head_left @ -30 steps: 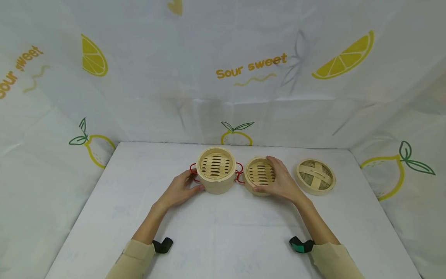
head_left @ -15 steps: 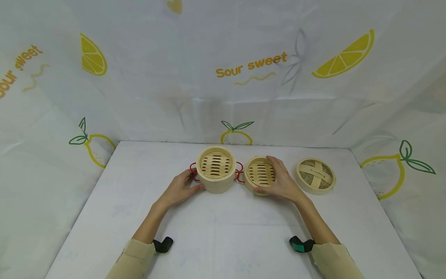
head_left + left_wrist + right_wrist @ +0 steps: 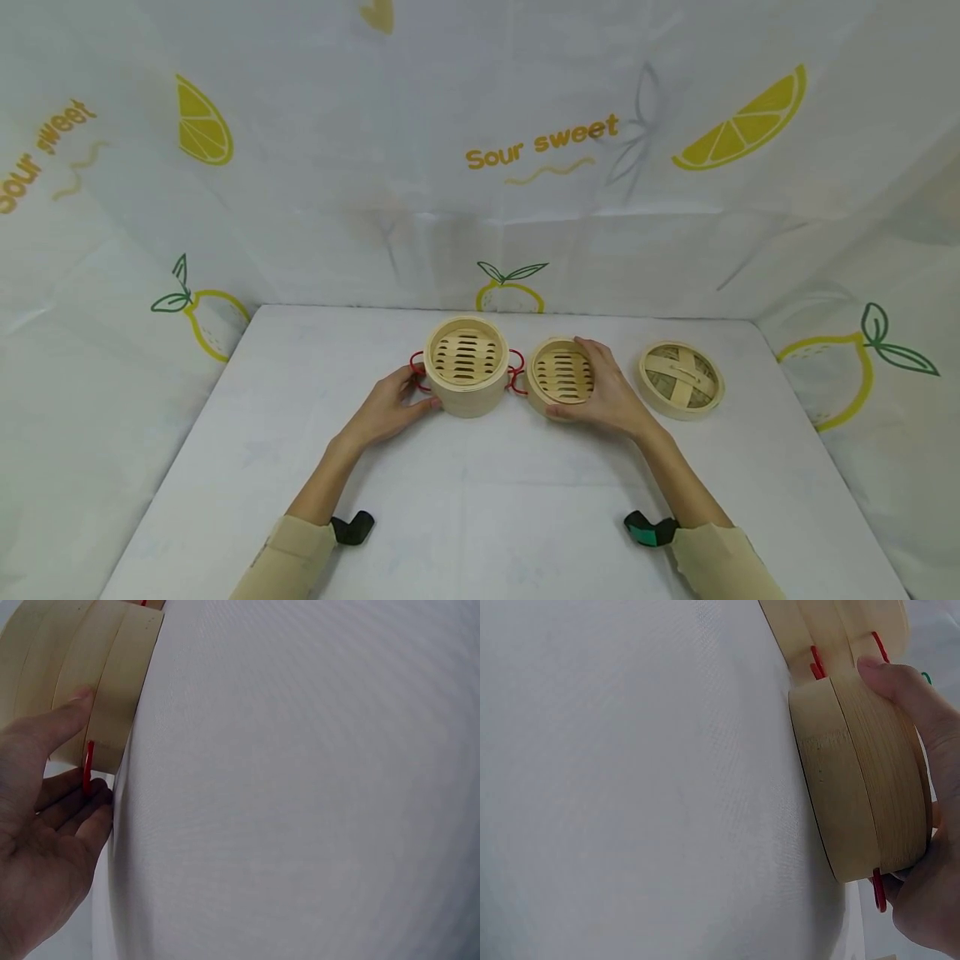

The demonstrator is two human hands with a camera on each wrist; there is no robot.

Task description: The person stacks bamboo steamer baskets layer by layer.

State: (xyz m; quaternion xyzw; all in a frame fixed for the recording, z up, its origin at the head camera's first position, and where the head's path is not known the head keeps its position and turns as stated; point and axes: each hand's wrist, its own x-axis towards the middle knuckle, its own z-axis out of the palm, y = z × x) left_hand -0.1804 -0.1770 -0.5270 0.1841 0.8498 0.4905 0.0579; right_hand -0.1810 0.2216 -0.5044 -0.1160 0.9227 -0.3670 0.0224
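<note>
Two stacked bamboo steamer baskets point(image 3: 468, 401), with a slotted top and red side loops, stand upright on the table. My left hand point(image 3: 386, 406) holds their left side; in the left wrist view its thumb point(image 3: 64, 724) lies on the wall and the fingers curl by a red loop point(image 3: 88, 766). Just right of the stack is a single slotted bamboo steamer basket point(image 3: 537, 400). My right hand point(image 3: 609, 395) grips it from the right, thumb in front and fingers at the far side. In the right wrist view it rests upright on the cloth.
A round bamboo steamer lid point(image 3: 681, 380) with a crossed strap lies right of my right hand. The table point(image 3: 465, 508) has a white cloth. Behind it hangs a white sheet point(image 3: 337, 183) with lemon prints.
</note>
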